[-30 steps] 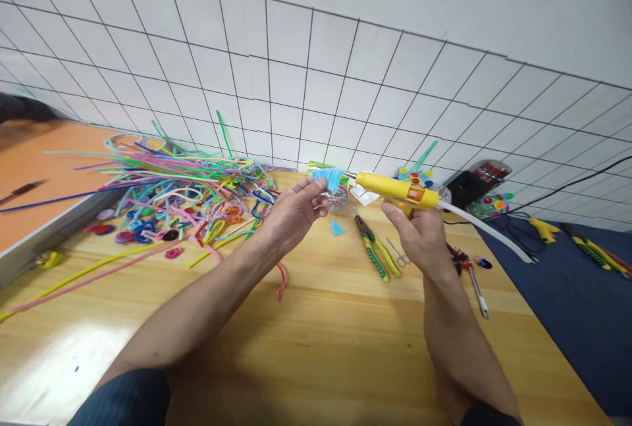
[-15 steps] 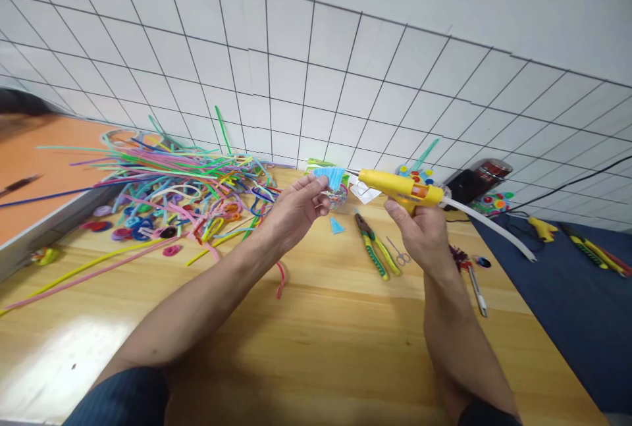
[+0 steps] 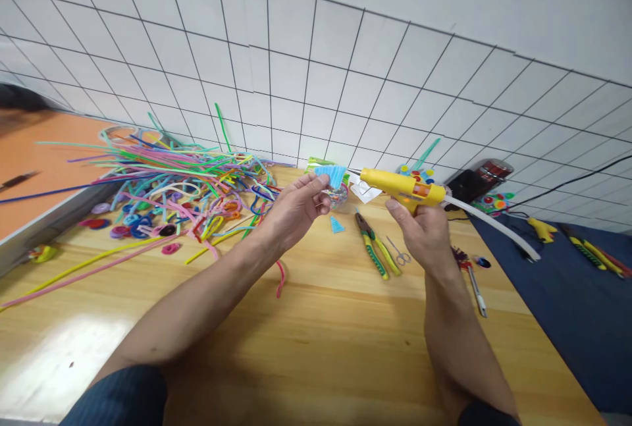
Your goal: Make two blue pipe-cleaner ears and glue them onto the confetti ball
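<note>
Between the thumb and fingers of my left hand [image 3: 301,209] is a light blue ribbed piece [image 3: 333,176], held up over the table. My right hand [image 3: 424,232] is wrapped round a yellow hot glue gun [image 3: 395,184]. The nozzle of the gun points left and lies close to the right edge of the blue piece; whether they touch I cannot tell. A long white glue stick [image 3: 494,225] sticks out of the gun's back end. Below my left hand a small blue triangular piece [image 3: 336,224] lies on the wood. Behind the held piece sits a clear container [image 3: 338,198], partly hidden.
Pliers [image 3: 371,245] and small scissors [image 3: 401,257] lie between my hands. A tangled heap of pipe cleaners [image 3: 182,182] spreads over the left. To the right are a utility knife [image 3: 477,291], a dark red cylinder [image 3: 486,179] and a dark blue mat [image 3: 553,301]. The tiled wall borders the back.
The glue gun in my right hand has shifted very slightly to the right, and its nozzle sits a little farther from the blue piece. My left hand stays nearly still.
</note>
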Demonstrator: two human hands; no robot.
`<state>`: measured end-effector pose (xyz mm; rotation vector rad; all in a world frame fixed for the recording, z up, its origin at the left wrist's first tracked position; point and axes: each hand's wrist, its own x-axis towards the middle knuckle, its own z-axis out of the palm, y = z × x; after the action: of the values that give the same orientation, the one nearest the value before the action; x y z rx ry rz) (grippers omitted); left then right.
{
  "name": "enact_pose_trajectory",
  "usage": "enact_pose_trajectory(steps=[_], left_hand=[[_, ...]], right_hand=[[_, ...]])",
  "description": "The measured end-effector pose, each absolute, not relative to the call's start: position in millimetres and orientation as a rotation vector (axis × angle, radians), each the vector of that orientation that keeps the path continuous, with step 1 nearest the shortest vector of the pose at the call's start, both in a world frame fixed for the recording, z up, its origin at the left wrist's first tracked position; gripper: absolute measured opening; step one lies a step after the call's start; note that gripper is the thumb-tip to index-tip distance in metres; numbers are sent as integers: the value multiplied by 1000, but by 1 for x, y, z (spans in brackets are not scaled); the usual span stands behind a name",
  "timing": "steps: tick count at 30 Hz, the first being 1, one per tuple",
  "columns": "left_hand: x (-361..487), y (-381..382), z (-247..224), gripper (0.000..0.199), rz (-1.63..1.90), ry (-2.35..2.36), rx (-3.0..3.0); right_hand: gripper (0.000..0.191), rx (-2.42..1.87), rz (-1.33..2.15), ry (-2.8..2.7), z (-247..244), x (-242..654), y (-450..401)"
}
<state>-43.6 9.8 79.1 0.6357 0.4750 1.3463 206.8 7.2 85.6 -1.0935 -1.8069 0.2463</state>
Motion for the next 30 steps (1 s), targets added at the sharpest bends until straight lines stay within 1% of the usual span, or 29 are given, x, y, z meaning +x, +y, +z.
enact_pose_trajectory(steps=[9,22,30], left_hand=[[-43,9,80,41,1342,488,626],[-43,9,82,54,1347,490,650],[-45,11,79,48,1343,472,656]], right_hand=[[23,-1055,236,-1804,88,204,6],[20,-1045,247,-1824,90,202,6],[23,-1115,267,-1820,88,203,3]])
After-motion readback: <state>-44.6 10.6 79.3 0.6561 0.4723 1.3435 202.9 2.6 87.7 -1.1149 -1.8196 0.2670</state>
